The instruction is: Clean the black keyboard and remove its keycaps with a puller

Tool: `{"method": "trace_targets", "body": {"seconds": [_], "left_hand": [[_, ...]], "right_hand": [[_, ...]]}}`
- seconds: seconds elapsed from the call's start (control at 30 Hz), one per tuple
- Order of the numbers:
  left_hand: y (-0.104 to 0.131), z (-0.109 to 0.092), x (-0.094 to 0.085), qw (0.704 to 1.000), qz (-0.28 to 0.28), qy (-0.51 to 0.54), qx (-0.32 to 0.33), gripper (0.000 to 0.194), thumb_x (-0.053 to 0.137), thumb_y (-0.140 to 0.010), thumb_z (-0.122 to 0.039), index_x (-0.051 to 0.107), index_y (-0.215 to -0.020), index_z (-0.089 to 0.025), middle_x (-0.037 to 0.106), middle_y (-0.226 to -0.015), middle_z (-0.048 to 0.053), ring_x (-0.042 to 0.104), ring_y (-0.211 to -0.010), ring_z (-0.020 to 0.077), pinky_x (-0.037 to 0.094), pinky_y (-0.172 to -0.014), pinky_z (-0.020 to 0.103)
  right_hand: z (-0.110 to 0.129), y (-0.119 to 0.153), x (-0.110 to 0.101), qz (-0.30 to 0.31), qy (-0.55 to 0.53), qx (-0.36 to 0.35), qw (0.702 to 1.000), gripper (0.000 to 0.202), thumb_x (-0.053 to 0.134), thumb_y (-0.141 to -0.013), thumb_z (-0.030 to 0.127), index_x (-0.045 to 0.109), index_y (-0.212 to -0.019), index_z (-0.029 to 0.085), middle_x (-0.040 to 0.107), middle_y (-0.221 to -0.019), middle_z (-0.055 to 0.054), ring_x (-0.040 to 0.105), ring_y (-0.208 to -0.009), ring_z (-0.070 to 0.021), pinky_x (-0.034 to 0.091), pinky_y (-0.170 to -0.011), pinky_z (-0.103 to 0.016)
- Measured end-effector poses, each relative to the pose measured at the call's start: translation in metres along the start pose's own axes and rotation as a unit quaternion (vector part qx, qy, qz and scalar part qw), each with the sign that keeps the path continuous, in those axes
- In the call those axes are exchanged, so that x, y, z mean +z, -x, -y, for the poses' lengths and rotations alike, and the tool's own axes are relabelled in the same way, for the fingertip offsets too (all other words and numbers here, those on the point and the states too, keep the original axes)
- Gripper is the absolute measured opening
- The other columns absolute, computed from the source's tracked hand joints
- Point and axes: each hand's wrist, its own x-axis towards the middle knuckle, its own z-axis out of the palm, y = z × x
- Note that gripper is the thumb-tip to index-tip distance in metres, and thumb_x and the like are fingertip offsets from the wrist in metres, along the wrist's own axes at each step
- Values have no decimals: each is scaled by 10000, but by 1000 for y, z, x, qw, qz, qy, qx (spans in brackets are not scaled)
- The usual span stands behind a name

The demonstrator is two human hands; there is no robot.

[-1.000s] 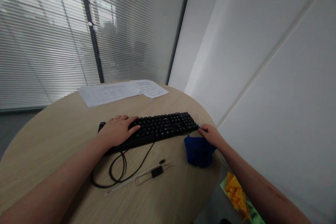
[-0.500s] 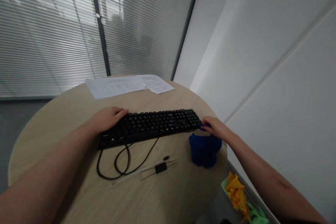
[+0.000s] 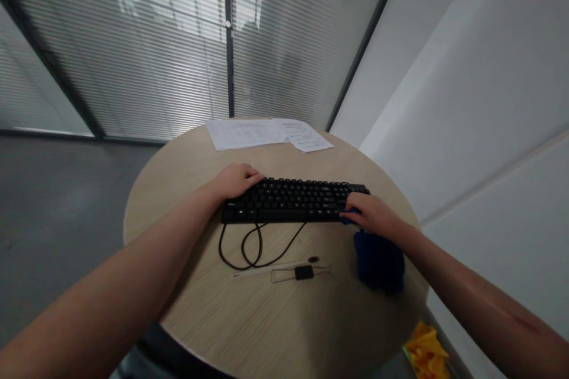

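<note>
A black keyboard (image 3: pixel 293 198) lies across the table. My left hand (image 3: pixel 239 180) grips its far left edge, the thumb resting on top and the other fingers partly hidden. At the right end, over the number keys, my right hand (image 3: pixel 372 213) pinches a small piece of blue cloth (image 3: pixel 349 215) against the keyboard's near edge. Just below that hand a larger bunch of blue cloth (image 3: pixel 379 263) lies on the table; I cannot tell whether the two pieces are joined. The keyboard's black cable (image 3: pixel 222 251) loops in front of it.
On the round wooden table (image 3: pixel 249 320), a wire tool with a black block (image 3: pixel 304 273) and a thin pale stick with a dark tip (image 3: pixel 313 259) lie in front. Papers (image 3: pixel 253 133) rest at the back. Yellow cloth or paper (image 3: pixel 425 352) is below the right edge, near the wall.
My right hand with the blue cloth has moved left, from the keyboard's right corner onto its number keys. The left hand keeps its hold. The view has shifted and levelled.
</note>
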Motion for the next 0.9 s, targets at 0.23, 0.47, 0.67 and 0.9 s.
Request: {"method": "trace_targets", "body": {"seconds": [0.23, 0.47, 0.67, 0.9], "left_hand": [[1, 0, 5, 1000, -10, 15, -7, 502, 431, -930, -500, 812, -981, -177, 781, -985, 105, 679, -909, 239, 469, -831, 306], [1, 2, 5, 999, -14, 41, -14, 511, 423, -942, -508, 806, -913, -171, 779, -930, 103, 666, -848, 234, 465, -796, 309], [4, 6, 6, 996, -22, 82, -12, 456, 465, -920, -461, 807, -947, -159, 788, -937, 90, 666, -837, 220, 453, -767, 297], [1, 9, 12, 996, -27, 82, 1, 439, 491, -909, -467, 797, -824, -163, 758, -790, 48, 627, -743, 191, 427, -685, 278]], "right_hand": [[17, -26, -12, 47, -4, -45, 998, 95, 721, -859, 270, 668, -799, 218, 688, -839, -36, 634, -799, -204, 429, -717, -305], [71, -40, -22, 34, -72, -113, 990, 90, 642, -934, 276, 716, -923, 226, 723, -913, -51, 666, -863, -200, 495, -794, -322], [161, -99, -2, 12, -68, -225, 972, 122, 602, -980, 242, 717, -969, 204, 718, -946, -59, 660, -909, -198, 496, -833, -322], [202, -151, 34, -13, 3, -223, 975, 108, 672, -945, 286, 676, -922, 180, 688, -918, -42, 638, -861, -193, 449, -720, -298]]}}
